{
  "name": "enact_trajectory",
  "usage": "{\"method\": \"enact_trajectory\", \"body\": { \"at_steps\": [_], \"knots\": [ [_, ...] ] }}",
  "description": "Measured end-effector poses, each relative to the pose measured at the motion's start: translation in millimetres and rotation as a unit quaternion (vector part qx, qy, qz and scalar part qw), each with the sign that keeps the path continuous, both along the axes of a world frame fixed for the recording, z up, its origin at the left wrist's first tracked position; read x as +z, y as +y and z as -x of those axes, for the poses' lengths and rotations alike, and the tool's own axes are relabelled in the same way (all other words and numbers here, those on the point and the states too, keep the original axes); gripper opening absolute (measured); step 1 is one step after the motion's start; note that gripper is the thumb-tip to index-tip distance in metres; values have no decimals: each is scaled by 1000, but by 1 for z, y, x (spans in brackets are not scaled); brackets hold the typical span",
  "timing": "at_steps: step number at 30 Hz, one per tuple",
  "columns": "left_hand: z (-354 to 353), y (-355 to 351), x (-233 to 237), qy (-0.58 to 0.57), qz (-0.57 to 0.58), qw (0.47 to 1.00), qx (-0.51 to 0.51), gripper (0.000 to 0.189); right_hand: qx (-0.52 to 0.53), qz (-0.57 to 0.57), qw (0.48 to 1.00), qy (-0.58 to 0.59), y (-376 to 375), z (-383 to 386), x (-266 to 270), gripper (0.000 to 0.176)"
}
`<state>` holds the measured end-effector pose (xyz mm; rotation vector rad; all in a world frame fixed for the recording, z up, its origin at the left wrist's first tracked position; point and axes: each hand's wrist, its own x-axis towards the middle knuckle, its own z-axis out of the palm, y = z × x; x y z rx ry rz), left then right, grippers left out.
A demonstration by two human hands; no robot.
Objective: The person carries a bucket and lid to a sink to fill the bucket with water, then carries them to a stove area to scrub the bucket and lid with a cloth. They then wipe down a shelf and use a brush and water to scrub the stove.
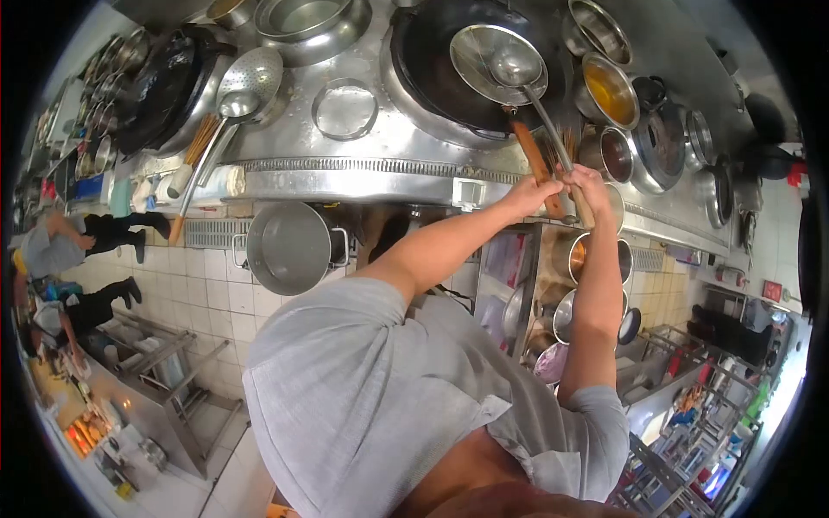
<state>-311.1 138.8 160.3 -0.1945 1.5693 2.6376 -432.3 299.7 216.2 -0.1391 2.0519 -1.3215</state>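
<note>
Over the large black wok [414, 65] is a round metal strainer [471, 65] with an orange-brown wooden handle [528, 147]. A ladle [515, 63] overlaps it, its bowl appearing to sit inside the strainer; its long metal shaft runs back towards me. My left hand [527, 197] is closed round the strainer's handle. Close beside it, my right hand [587, 183] is closed on the ladle's handle, whose wooden end shows below the fingers. A bamboo brush [568, 142] lies behind the handles, partly hidden.
Right of the wok stand a bowl of yellow liquid [610, 93] and several metal pots. A metal ring [344, 109] and a perforated skimmer [250, 73] are on the steel counter to the left. Below its edge is a deep pot [288, 249]. Two people [52, 246] are at far left.
</note>
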Motion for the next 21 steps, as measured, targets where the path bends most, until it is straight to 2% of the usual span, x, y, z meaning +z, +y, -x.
{"method": "enact_trajectory", "body": {
  "at_steps": [1, 2, 3, 5, 6, 7, 8, 9, 10, 11, 13, 15, 16, 17, 19, 21],
  "knots": [
    [0, -15, 0, -27, 24, 997, -67, 44, -1, -20, 1000, 9, -9, -6, 0, 27],
    [-2, -35, -5, -26, 71, 995, -71, 47, -5, -41, 999, 18, -11, -8, -1, 28],
    [-5, -59, -11, -22, 118, 990, -81, 50, 28, -80, 996, 18, 4, 2, -24, 41],
    [-13, -135, -29, -23, 324, 942, -88, 45, -26, -83, 996, -21, 1, -4, -17, 49],
    [-20, -173, -66, 38, 429, 900, 61, 37, -54, -84, 994, -41, 5, -6, -16, 54],
    [-29, -213, -95, -8, 512, 849, 132, 33, -144, -38, 987, -52, 45, 16, -81, 62],
    [-39, -251, -80, -82, 650, 748, 108, 35, -139, -96, 983, -77, 39, 16, -53, 62],
    [-45, -290, -103, -72, 721, 680, 110, 36, -98, -161, 979, 73, 40, 14, -56, 59],
    [-46, -320, -120, -135, 768, 624, 52, 32, -49, -223, 948, 220, 39, 16, -60, 56],
    [-47, -330, -111, -141, 778, 611, 26, 29, -18, -339, 915, 218, 32, 17, -61, 54],
    [-52, -342, -106, -142, 796, 588, -30, 26, 55, -547, 812, 198, 15, 23, -61, 48],
    [-53, -350, -119, -139, 809, 565, -82, 25, 47, -568, 805, 166, 11, 28, -76, 48],
    [-52, -351, -126, -130, 812, 563, -75, 24, 47, -574, 803, 154, 7, 32, -87, 49],
    [-53, -351, -132, -124, 816, 561, -67, 23, 52, -581, 801, 135, 10, 38, -100, 58],
    [-54, -351, -133, -114, 819, 560, -55, 21, 44, -583, 798, 145, 32, 43, -141, 61],
    [-52, -348, -130, -103, 820, 562, -48, 20, 41, -589, 794, 145, 29, 45, -141, 68]
  ]
}}
